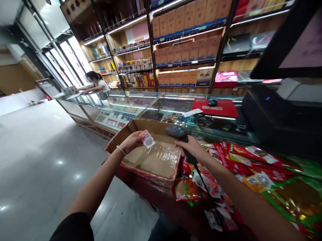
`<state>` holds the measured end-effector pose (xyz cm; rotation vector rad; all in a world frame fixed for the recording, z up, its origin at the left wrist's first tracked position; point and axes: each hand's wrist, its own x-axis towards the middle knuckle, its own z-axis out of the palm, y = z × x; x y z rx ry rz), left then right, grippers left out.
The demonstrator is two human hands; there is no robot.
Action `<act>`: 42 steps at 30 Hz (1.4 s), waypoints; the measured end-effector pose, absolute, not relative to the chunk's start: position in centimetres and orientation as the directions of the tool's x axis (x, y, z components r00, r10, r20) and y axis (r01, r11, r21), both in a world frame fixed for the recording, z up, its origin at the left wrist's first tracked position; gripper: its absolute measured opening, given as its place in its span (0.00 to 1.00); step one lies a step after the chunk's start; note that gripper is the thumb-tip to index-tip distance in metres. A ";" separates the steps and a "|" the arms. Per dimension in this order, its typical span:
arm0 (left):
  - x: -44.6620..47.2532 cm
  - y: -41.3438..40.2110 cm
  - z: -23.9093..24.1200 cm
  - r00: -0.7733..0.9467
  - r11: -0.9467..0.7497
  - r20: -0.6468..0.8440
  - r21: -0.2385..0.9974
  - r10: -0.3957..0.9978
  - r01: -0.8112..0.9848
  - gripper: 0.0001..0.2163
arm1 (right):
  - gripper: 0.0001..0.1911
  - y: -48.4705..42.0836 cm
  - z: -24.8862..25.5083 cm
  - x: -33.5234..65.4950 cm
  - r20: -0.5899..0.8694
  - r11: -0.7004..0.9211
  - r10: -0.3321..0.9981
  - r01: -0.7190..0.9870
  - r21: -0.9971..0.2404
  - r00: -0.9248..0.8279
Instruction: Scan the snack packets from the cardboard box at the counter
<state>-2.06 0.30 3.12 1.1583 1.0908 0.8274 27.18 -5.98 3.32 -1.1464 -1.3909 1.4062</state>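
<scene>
My left hand point(132, 141) pinches a small snack packet point(148, 139) by its edge, its pale printed back facing up. Below that hand lies an open cardboard box point(144, 162) with a bare brown bottom and clear tape along its side. My right hand point(190, 147) is wrapped round the handle of a black barcode scanner point(177, 131), whose head points left toward the packet. From the handle a cable point(202, 179) runs down over a heap of red snack packets point(211, 178). The scanner and the packet are apart.
Larger red and green food bags point(297, 192) are piled at the right. Behind stands a glass display counter point(149, 103) bearing a red mat point(224, 109) and a computer mouse point(213, 102). A dark checkout machine point(283, 108) rises at the right. Farther back, a person point(99, 86) leans on the counter.
</scene>
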 end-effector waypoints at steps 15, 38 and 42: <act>16.0 -5.7 2.9 0.433 -0.039 0.030 0.999 0.901 0.010 0.18 | 0.15 -20.5 1.3 38.6 -0.031 -0.063 0.985 0.186 -0.980 0.167; 23.3 -8.1 -6.5 0.177 -0.493 0.463 0.839 0.869 0.230 0.09 | 0.15 -25.9 -0.7 42.3 -0.017 -0.013 0.957 -0.016 -1.000 0.288; 22.3 -7.1 -9.6 0.406 -0.547 0.395 0.740 0.824 0.391 0.11 | 0.14 -25.5 -1.1 42.8 -0.015 -0.008 0.959 -0.026 -1.000 0.282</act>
